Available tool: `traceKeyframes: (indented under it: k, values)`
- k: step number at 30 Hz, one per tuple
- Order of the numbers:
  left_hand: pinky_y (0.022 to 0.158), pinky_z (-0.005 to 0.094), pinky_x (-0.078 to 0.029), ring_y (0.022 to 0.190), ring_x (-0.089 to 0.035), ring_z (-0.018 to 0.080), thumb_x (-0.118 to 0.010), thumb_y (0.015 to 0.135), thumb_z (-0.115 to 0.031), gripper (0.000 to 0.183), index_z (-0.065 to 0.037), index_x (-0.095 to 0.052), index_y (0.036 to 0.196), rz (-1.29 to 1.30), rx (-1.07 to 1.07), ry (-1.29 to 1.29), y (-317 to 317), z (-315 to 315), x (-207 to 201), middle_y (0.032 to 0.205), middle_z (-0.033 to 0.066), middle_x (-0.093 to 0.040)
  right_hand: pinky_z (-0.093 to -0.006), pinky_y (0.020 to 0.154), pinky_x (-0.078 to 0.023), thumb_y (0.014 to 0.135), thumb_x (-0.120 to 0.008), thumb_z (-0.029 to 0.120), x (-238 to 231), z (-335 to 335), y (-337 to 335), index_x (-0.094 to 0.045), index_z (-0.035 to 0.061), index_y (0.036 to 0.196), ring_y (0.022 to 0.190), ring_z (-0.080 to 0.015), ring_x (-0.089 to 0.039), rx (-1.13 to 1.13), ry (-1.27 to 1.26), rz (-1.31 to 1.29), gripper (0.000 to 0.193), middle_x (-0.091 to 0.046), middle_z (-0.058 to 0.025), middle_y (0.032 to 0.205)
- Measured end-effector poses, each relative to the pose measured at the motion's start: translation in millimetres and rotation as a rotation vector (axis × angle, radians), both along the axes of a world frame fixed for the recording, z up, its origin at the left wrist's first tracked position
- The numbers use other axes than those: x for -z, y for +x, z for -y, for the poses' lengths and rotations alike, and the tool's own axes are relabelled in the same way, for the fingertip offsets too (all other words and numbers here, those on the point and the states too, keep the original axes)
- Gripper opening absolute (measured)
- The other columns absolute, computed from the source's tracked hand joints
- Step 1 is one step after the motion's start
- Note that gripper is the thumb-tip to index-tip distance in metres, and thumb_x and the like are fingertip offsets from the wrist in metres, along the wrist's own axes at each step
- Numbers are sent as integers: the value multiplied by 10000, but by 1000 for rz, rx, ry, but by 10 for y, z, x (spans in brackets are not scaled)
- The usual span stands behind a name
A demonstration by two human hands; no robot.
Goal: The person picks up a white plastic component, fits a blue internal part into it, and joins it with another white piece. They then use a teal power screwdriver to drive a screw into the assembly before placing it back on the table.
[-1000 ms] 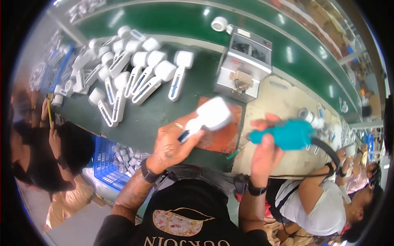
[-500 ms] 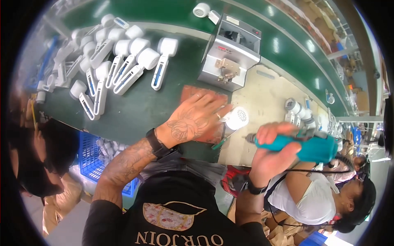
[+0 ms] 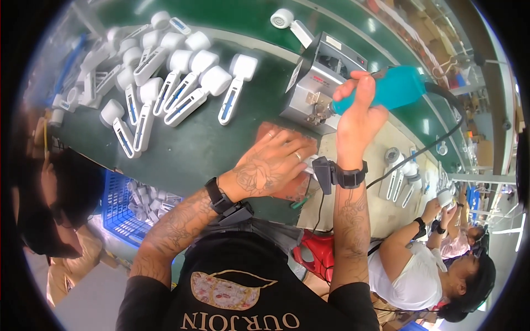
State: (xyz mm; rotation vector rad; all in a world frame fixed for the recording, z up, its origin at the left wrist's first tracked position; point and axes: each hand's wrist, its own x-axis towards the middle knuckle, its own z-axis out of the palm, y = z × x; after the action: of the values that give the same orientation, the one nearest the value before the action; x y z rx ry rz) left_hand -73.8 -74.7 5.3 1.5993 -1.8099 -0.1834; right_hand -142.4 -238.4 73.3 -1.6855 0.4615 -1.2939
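Now teal screwdriver (image 3: 395, 88) tip-left, near-horizontal.

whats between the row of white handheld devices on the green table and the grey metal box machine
In the head view, only bare green table top lies between the white handheld devices with blue-striped handles and the grey metal box machine; the nearest device stops short of it.

Screwdriver (image 3: 400, 88): teal electric body with black cable, lying roughly level, tip at the grey metal box's front.
White part (image 3: 311, 162): small, mostly hidden, on the brown mat.
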Motion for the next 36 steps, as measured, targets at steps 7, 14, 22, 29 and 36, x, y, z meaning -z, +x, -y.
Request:
traceKeyframes:
  k: [7,14,22,29,36]
  values:
    - [994,430,-444,1151,-532,265,-640,919,-205,397,-84,-593,1294,-12,22,-42,-2,31,1,1275,48,-603,-296,587,-455,1046,-559,299,94,-69,38,-592,-21,952,641,-162,-572,-27,132,30,335,-571,-56,723]
    - [998,438,-436,1152,-540,284,-652,915,-175,424,-95,-612,1329,-75,-16,-21,16,34,27,1252,70,-618,-308,596,-446,1044,-559,357,-75,-431,-429,-590,-47,1054,633,-164,-543,-8,278,13,406,-542,-58,716]
    - [937,442,-437,1102,-548,288,-679,891,-160,392,-80,-639,1273,-144,39,-17,56,54,15,1210,76,-631,-331,605,-449,1016,-588,439,77,-710,-819,-528,-70,1124,642,-178,-530,-97,230,12,524,-533,-78,724]
    - [933,439,-437,1103,-547,283,-681,892,-162,380,-84,-644,1262,-148,30,-32,17,35,30,1244,59,-626,-334,611,-454,1007,-602,438,168,-715,-859,-518,-62,1093,643,-187,-537,-108,237,-15,514,-542,-87,733]
    - [955,430,-442,1111,-546,287,-684,888,-156,375,-69,-641,1250,-88,6,7,24,63,11,1265,58,-620,-339,598,-455,1011,-605,411,268,-696,-813,-500,-3,1004,626,-185,-519,-132,252,27,427,-520,-77,719]
